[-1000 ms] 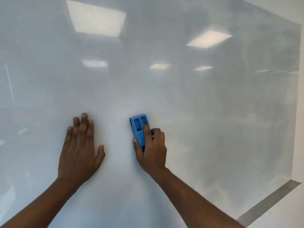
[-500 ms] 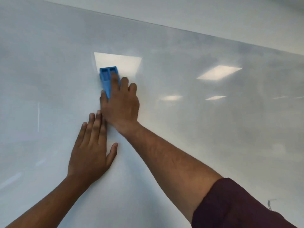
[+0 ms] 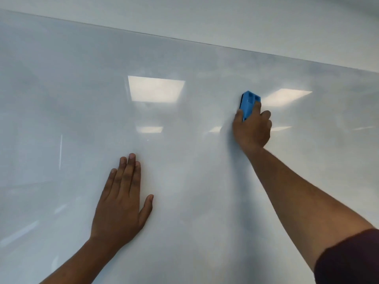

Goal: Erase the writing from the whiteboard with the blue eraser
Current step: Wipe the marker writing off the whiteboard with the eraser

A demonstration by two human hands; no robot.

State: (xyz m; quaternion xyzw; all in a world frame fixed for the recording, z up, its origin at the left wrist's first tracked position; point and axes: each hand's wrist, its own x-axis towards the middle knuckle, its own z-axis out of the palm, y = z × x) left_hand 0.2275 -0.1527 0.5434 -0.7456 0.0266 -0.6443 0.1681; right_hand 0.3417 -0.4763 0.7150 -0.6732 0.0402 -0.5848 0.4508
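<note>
Both hands are on the whiteboard [image 3: 82, 99]: the right hand [image 3: 252, 130] grips the eraser [image 3: 248, 104] high and to the right, thumb along its left edge and fingers curled over its back, while the left hand [image 3: 121, 203] lies flat and relaxed lower down, fingers straight and together, thumb spread, holding nothing. That eraser is a blue block with two recesses in its top end, pressed face-down against the board beside a reflected ceiling light [image 3: 287, 97]. It looks light and rigid, likely moulded plastic with a dark, softer pad underneath, so it should slide easily on the glossy surface and want steady pressure more than force. Holding it by the long sides with fingers on the back, as now, seems the sound grip. The right arm is stretched up and out, nearly straight, a dark sleeve [image 3: 352, 261] at the upper arm; the left forearm comes up from the bottom edge, bracing the body. No clear writing shows, only grey haze and glare, though faint marks could be lost in the reflections.
</note>
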